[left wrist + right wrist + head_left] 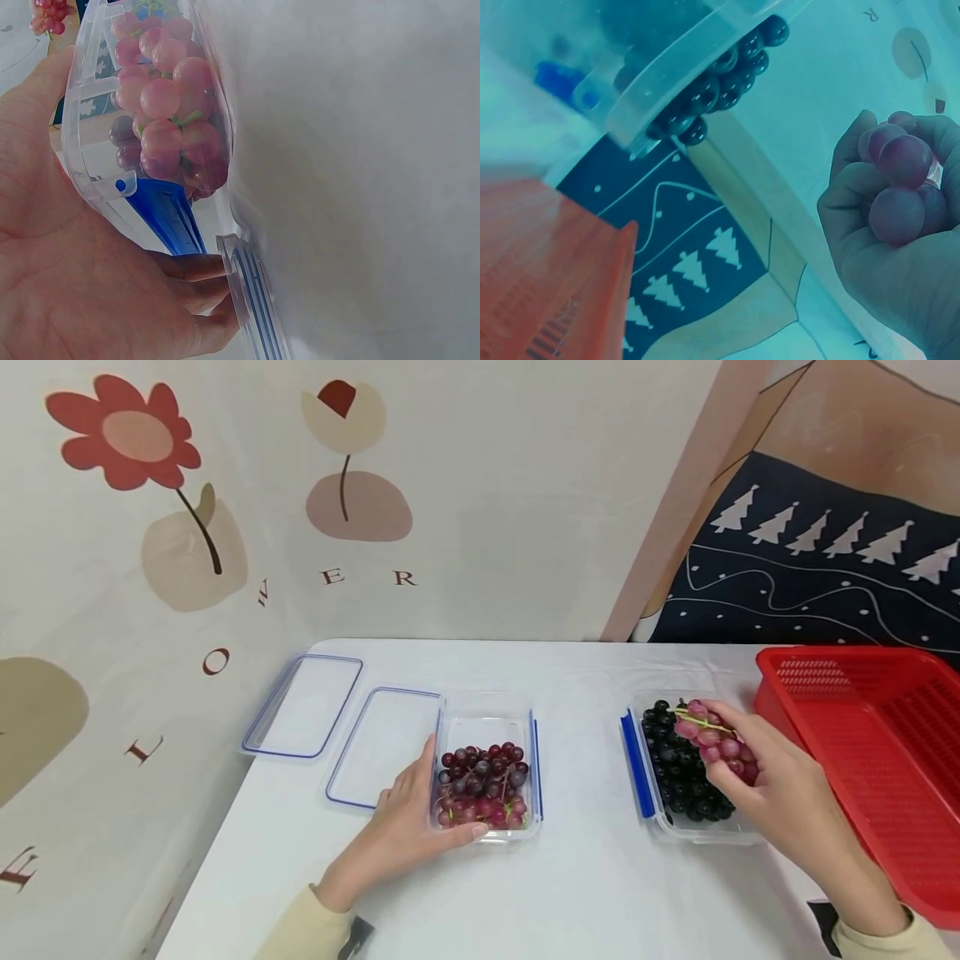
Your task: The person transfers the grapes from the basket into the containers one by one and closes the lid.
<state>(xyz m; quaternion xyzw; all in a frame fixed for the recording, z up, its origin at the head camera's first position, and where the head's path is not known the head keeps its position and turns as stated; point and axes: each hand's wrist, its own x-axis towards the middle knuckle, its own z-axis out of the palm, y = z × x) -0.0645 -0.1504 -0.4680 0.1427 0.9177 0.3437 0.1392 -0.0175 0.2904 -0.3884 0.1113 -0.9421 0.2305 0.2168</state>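
The fingers [738, 727] of the right hand [780, 785] are curled round a small bunch of pink grapes [716, 739], pinching it just above a clear box of dark grapes [686, 768]. In the right wrist view the same fingers [859, 180] wrap about 3 or 4 of the pink berries [900, 187], with the dark fruit [720, 82] showing through the box wall behind. That box stands on the white counter [585, 877] with a blue clip [637, 772] along its left side, and a red basket [877, 752] sits just beside it on the right.

The fingers [450, 833] of the left hand [408, 827] lie fairly straight along the near left corner of a second clear box [534, 777], touching its wall; the thumb rests against the box's left side. This box holds red and purple grapes [483, 785]. The left wrist view shows the palm [67, 285] pressed to the box wall [90, 157], the grapes [172, 112] inside.

2 clear lids [303, 706] with blue rims lie flat on the counter left of this box, the nearer lid [382, 743] touching it.
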